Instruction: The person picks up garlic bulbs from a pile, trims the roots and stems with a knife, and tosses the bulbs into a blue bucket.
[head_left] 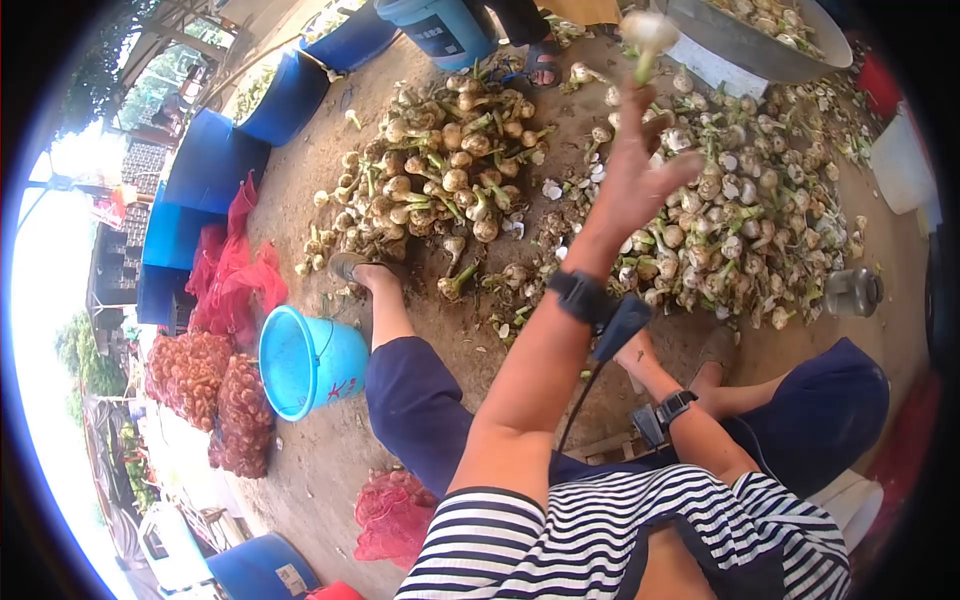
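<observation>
garlic: pale round garlic bulb with green stalk (648, 35), just above left hand's fingertips, apparently airborne
handling: looks light, firm, papery skin; take by stalk or around bulb
left hand (635, 175): raised, grip spread wide, holding nothing
right hand: hidden behind left arm, grip cannot be told
beyond grip: grey metal basin (745, 45)
below grip: heaped garlic pile (720, 220) on dirt floor

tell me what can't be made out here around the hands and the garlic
Head view only:
- Right hand: hidden low behind the right knee, so its fingers and any hold cannot be told.
- Garlic bulb above the raised left hand: motion-blurred, contact with the fingers unclear.
- Metal basin: cut off by the top edge, contents mostly out of sight.
- Person by the blue bucket: only a sandalled foot shows.
</observation>
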